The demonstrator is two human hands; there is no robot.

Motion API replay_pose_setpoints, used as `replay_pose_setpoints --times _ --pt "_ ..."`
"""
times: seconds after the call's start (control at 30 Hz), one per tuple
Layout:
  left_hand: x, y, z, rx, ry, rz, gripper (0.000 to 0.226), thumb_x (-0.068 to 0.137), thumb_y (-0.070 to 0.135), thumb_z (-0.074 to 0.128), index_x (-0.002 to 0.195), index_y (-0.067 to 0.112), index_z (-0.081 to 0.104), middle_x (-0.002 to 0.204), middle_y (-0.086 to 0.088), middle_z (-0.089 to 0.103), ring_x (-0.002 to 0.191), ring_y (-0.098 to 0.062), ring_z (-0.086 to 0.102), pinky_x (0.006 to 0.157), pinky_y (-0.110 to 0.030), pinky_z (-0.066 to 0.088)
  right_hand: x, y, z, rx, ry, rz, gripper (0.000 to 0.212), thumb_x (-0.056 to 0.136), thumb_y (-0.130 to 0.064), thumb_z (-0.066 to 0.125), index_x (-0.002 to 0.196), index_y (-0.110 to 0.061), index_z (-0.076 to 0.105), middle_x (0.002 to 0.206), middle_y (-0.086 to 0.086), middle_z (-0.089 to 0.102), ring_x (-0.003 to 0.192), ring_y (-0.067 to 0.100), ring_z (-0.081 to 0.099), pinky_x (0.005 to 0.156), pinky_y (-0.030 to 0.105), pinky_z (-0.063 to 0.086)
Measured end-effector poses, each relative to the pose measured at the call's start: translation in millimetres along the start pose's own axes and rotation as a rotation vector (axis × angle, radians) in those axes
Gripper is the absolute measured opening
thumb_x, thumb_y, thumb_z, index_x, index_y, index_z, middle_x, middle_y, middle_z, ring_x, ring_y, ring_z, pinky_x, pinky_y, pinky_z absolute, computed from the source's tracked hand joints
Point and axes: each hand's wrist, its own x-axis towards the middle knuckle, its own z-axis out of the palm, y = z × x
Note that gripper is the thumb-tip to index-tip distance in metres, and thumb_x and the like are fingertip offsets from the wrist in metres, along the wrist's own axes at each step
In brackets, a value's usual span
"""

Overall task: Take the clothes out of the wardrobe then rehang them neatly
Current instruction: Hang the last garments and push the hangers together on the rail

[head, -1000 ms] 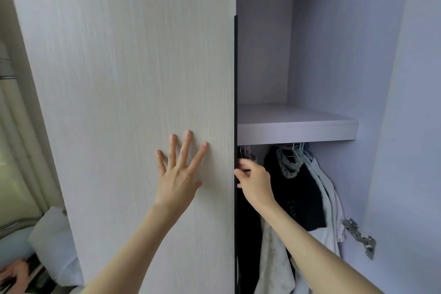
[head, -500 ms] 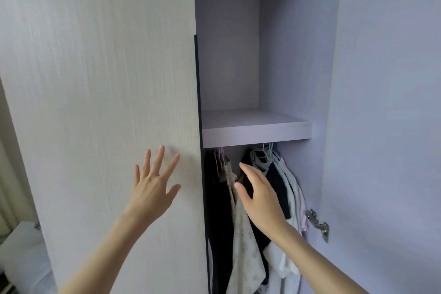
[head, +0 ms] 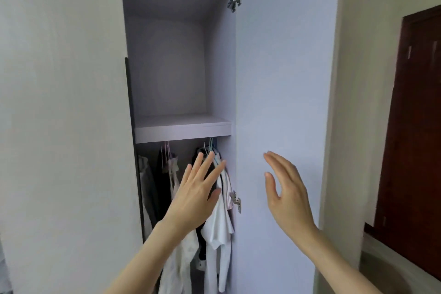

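The wardrobe stands with its right door [head: 281, 79] swung open and its left door [head: 62, 102] shut. Under a bare shelf [head: 182, 130] several garments hang on hangers [head: 211, 148]: white shirts [head: 220, 224], a dark piece [head: 164, 174] and a pale patterned one [head: 181, 253]. My left hand [head: 196, 188] is raised in front of the hanging clothes, fingers straight and spread, holding nothing. My right hand [head: 286, 188] is held flat in front of the open door's inner face, fingers straight; I cannot tell whether it touches the door.
A metal hinge [head: 235, 200] juts from the open door beside the clothes, another hinge [head: 235, 0] near the top. A dark brown room door [head: 415, 126] stands at the far right, with a low ledge [head: 381, 253] below it.
The view has swung right. My left hand left the shut door and now hovers before the clothes. My right hand moved from the clothes over to the open right door.
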Motion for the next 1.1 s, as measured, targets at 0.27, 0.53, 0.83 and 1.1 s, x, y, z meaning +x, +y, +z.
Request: replay_pose_setpoints --times 0.27,0.53,0.83,1.1 --pt "35 87 20 -0.008 -0.096 0.183 0.057 0.096 0.028 0.031 0.147 0.031 0.005 0.152 0.006 -0.008 0.138 -0.019 -0.02 0.111 -0.032 -0.011 -1 50 -59 0.039 0.002 0.457 0.053 0.097 -0.015 0.041 0.146 -0.011 0.022 0.152 -0.001 0.022 0.139 0.013 0.021 0.107 0.019 0.015" --pt "36 94 0 -0.016 -0.045 0.215 0.058 0.1 0.03 0.033 0.144 0.037 -0.004 0.152 0.011 -0.008 0.142 -0.015 -0.014 0.117 -0.036 -0.002 -11 67 -59 0.374 -0.16 0.58 0.045 0.1 -0.011 0.034 0.141 -0.028 0.035 0.134 0.001 0.051 0.115 0.007 0.049 0.102 0.023 0.037" --pt "45 45 -33 0.194 0.205 0.259 0.058 0.094 0.023 0.045 0.147 0.021 0.023 0.156 -0.009 0.009 0.144 -0.029 0.004 0.113 -0.046 0.022 -3 7 2 0.442 -0.305 0.157 0.042 0.093 -0.001 0.048 0.122 -0.033 0.047 0.132 -0.023 0.04 0.125 -0.016 0.033 0.1 0.003 0.026" --pt "37 -59 -74 0.493 0.282 0.042 0.056 0.091 0.034 0.04 0.145 0.022 0.028 0.155 -0.008 0.015 0.142 -0.034 0.008 0.111 -0.047 0.018 27 -35 99 0.175 -0.451 -0.158 0.041 0.096 -0.021 0.047 0.137 -0.024 0.044 0.146 -0.015 0.03 0.136 -0.003 0.018 0.111 0.012 0.011"
